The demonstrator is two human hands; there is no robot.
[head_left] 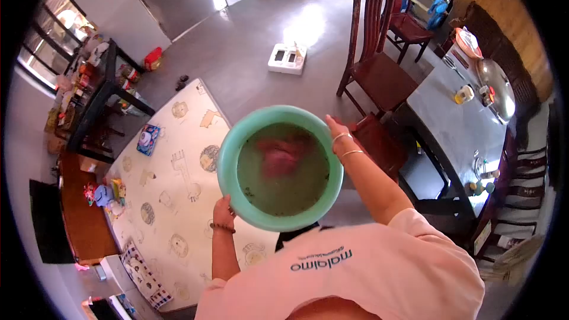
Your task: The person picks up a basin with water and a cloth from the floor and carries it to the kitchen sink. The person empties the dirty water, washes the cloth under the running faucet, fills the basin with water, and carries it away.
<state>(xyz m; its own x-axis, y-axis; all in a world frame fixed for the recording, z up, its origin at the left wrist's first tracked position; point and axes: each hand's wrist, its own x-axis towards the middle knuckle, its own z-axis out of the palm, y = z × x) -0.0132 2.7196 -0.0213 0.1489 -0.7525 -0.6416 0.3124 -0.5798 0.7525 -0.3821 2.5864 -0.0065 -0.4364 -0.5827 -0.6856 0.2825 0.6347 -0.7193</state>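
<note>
A round green basin (229, 184) is held up in front of my body. Murky water fills it, with a blurred reddish-pink thing (280, 157) in the middle and small dark bits near the edge. My left hand (224, 212) grips the rim at the lower left, a dark beaded bracelet on its wrist. At the upper right of the rim is my right hand (336, 130), closed on the basin, with two bangles on the wrist. The fingertips of both hands are partly hidden behind the rim.
A patterned play mat (166, 201) covers the floor at left. Ahead lies a white foam box (287, 59). Wooden chairs (385, 80) and a grey-topped table (462, 112) stand at right. A cluttered dark table (98, 83) is at the left wall.
</note>
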